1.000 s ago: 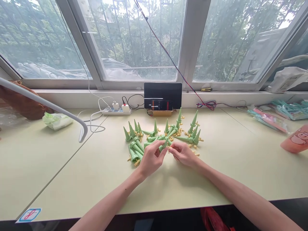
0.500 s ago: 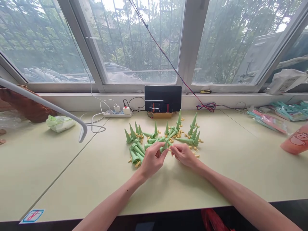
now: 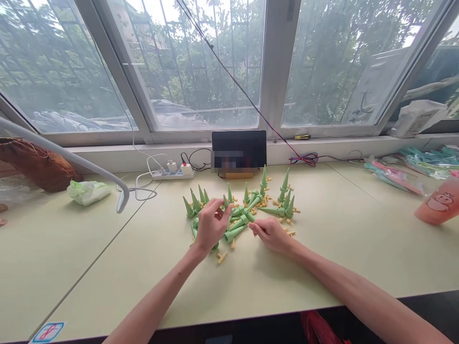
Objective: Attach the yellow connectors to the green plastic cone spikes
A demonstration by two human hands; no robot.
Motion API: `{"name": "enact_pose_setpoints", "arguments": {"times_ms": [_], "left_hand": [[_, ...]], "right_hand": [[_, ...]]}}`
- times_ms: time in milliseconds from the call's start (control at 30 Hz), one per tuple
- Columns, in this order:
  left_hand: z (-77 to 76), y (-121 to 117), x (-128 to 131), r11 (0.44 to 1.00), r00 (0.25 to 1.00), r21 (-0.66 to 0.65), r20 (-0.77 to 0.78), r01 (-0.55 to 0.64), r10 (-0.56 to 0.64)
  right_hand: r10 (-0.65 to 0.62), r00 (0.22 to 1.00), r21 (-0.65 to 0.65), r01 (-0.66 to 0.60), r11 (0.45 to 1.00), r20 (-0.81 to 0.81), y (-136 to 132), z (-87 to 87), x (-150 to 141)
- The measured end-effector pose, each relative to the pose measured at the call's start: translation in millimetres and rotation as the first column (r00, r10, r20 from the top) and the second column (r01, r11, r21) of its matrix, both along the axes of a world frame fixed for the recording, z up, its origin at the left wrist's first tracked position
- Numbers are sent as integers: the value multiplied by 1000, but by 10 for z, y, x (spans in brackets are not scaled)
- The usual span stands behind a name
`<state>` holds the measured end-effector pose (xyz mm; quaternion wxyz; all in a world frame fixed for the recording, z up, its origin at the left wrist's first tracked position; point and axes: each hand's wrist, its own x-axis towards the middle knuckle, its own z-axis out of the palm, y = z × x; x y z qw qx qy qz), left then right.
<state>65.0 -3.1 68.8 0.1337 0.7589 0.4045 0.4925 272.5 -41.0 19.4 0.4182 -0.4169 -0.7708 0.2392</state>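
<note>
My left hand (image 3: 211,223) is closed in a pinch on a green plastic watering spike (image 3: 225,201), its pointed tip upward. My right hand (image 3: 271,234) has its fingers pressed together close to the end of a green spike in the pile; whether it holds anything is hidden. Between the hands several green spikes (image 3: 234,233) lie on their sides, some partly covered by my left hand. Other spikes (image 3: 285,180) stand upright at the back and right of the pile. Small yellow valve pieces (image 3: 222,258) lie loose among and in front of them.
A dark tablet (image 3: 239,148) leans on a small stand behind the pile, with a power strip (image 3: 174,175) to its left. A grey curved bar (image 3: 89,165) reaches in from the left. A pink cup (image 3: 438,203) and bagged items (image 3: 394,177) sit at right.
My left hand has moved left and slightly up with a spike, away from my right hand. More lying spikes and loose yellow pieces now show between the hands. The view has shifted slightly.
</note>
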Motion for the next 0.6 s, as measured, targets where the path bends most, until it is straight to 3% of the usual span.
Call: {"name": "enact_pose_setpoints", "arguments": {"times_ms": [100, 200, 367, 600], "left_hand": [[125, 238, -48, 990, 985, 77, -113, -119, 127], [156, 483, -24, 973, 930, 79, -286, -215, 229], [64, 730, 87, 960, 901, 26, -340, -278, 270], [-32, 798, 92, 944, 874, -57, -400, -324, 276]], "right_hand": [[3, 1000, 9, -4, 1000, 12, 13, -21, 5], [-6, 1000, 12, 5, 1000, 28, 18, -33, 10], [-1, 999, 5, 1, 1000, 33, 3, -16, 8], [7, 999, 2, -7, 1000, 36, -2, 5, -8]]}}
